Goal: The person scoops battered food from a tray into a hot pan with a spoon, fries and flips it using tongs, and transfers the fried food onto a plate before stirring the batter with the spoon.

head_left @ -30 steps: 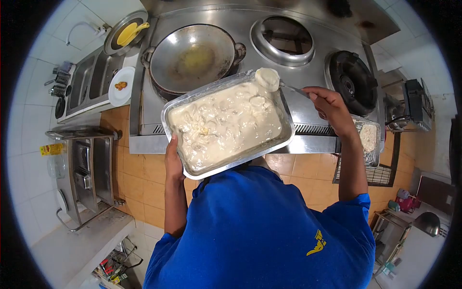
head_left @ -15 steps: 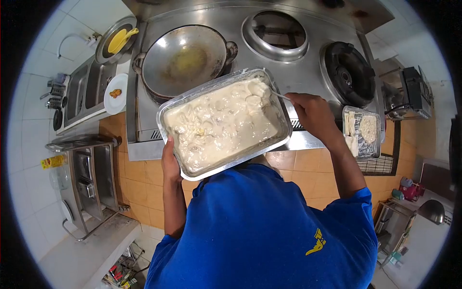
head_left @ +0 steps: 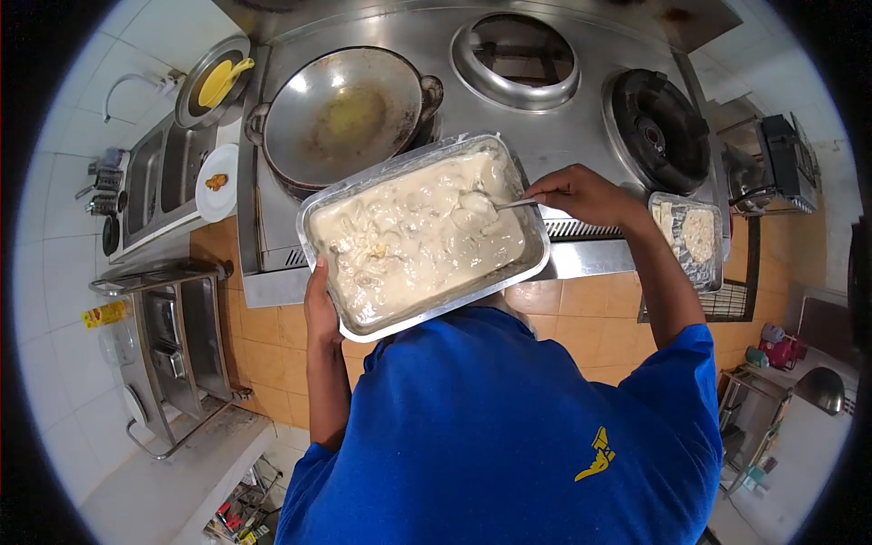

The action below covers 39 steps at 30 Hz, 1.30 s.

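Observation:
A rectangular metal tray point(head_left: 445, 302) full of thick, pale batter point(head_left: 409, 254) is held up in front of my chest, tilted to the left. My left hand point(head_left: 322, 309) grips its left edge, the thumb showing along the side and the other fingers hidden underneath. In my right hand point(head_left: 579, 193) is a metal spoon point(head_left: 516, 205), pinched by its handle. The bowl of the spoon lies in the batter near the tray's right side, coated with it. Lumps covered by the batter show through on the left.
Behind the tray a wok point(head_left: 350, 118) with a little yellowish oil sits on the steel stove point(head_left: 436, 54). A black burner point(head_left: 661, 132) is at the right, beside a tray of pale pieces point(head_left: 695, 232). On the left are a white plate point(head_left: 216, 195) with fried bits and a sink point(head_left: 186, 154).
My right hand has brought the spoon from the tray's upper right corner down and left into the batter. My left hand and the tray have barely moved.

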Each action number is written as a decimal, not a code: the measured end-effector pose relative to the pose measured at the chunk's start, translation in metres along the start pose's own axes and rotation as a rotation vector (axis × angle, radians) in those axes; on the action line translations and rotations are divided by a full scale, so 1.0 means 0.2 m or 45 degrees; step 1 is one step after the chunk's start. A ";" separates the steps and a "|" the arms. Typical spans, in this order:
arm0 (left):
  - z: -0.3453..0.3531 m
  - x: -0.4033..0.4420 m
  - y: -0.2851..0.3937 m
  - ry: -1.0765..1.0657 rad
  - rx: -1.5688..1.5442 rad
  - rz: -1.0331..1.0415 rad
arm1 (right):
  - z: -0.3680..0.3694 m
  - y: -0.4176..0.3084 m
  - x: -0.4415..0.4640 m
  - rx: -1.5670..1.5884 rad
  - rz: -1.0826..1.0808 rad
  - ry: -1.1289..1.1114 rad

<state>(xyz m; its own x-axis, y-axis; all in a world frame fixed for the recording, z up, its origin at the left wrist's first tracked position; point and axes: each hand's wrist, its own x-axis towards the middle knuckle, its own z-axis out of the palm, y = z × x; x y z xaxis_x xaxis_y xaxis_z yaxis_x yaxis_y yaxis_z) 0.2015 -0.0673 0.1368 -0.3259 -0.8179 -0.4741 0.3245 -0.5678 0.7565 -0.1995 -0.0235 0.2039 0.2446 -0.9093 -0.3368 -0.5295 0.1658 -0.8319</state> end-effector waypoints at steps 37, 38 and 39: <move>0.10 -0.17 -0.10 0.115 -0.148 0.138 | -0.09 -0.19 -0.07 0.685 0.122 0.172; 0.10 -0.18 -0.10 0.114 -0.153 0.143 | -0.09 -0.19 -0.07 0.685 0.116 0.181; 0.10 -0.18 -0.11 0.111 -0.158 0.148 | -0.09 -0.19 -0.06 0.685 0.111 0.192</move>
<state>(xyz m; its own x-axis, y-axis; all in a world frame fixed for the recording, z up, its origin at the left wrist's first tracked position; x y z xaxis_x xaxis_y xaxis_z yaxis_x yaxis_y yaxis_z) 0.1882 -0.0234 0.1474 -0.2033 -0.8804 -0.4285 0.4644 -0.4720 0.7494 -0.1972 -0.0251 0.2475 0.0787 -0.9215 -0.3802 -0.0444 0.3778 -0.9248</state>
